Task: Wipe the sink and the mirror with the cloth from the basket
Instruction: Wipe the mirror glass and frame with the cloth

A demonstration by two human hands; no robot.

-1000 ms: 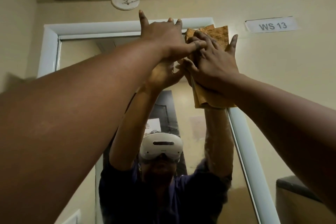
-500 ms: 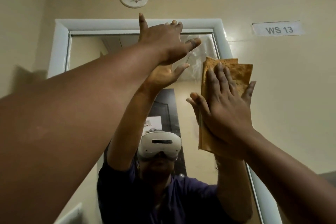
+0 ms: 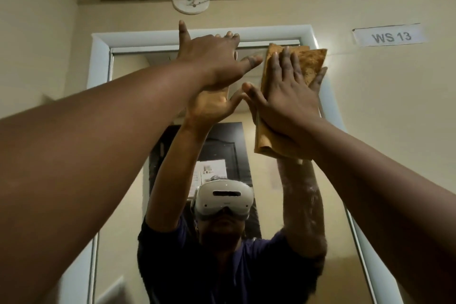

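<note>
The mirror (image 3: 128, 155) is the landmark, with a white frame (image 3: 98, 61) around it. The left hand (image 3: 214, 61) lies flat on the glass near the top edge of the mirror, fingers straight and spread, holding nothing. To its right, the right hand (image 3: 288, 96) presses the folded brown cloth (image 3: 311, 61) against the top right corner of the mirror, fingers straight. Right of the mirror, a label (image 3: 389, 37) on the wall reads WS 13.
</note>
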